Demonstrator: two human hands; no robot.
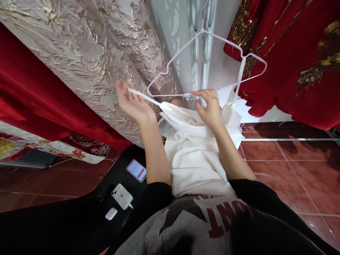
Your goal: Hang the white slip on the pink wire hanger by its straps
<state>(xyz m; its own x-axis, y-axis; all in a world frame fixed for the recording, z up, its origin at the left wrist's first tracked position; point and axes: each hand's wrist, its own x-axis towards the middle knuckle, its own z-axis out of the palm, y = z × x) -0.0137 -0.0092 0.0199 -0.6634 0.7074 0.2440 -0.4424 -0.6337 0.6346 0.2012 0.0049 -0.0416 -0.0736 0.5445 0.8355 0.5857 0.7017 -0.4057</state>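
Observation:
A white garment with thin shoulder straps [199, 156] hangs in front of my body, its lower part bunched over my lap. My left hand [135, 104] is raised at the left, with the garment's left strap [146, 97] drawn taut and caught at its fingers. That strap is off the pale pink hanger [183, 47]. The right strap [240, 78] is looped over the hanger's right notch. My right hand [209, 108] is at the middle of the hanger's lower bar, its fingers bent around it, just above the garment's neckline. Some of its fingers are hidden behind.
A dark bench [79, 212] at the left bears a lit phone [136, 170], a white phone [122, 196] and a small white case [111, 213]. Textured beige fabric [92, 53] hangs at left, red embroidered cloth [300, 60] at right. Red tiles [281, 184] cover the floor.

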